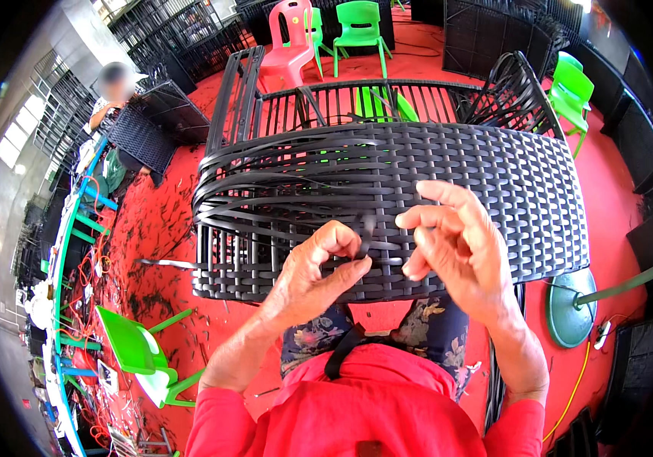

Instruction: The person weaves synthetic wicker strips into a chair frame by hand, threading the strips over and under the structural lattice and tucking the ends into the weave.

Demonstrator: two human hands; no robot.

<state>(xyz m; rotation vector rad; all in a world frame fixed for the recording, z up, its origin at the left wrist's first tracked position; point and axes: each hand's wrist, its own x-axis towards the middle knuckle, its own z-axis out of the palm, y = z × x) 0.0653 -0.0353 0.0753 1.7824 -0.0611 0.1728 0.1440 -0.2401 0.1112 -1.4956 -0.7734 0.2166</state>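
A black woven furniture panel (pixel 486 198) lies across my lap, its right part tightly woven. Over the left part, long loose black strips (pixel 280 161) fan out and bend around the end of the frame. My left hand (pixel 319 266) is at the panel's near middle, thumb and fingers closed around a black plastic strip (pixel 367 234) that is partly blurred. Just to its right, my right hand (pixel 459 247) hovers over the weave with fingers curved and apart, nothing visible between them.
Behind the panel stand a red chair (pixel 290 42) and green chairs (pixel 357 27). A green chair (pixel 140 346) is at lower left, near a long bench (pixel 63 266). A round green base (pixel 570 312) stands right. Another person (pixel 113 95) sits far left. Black scraps litter the red floor.
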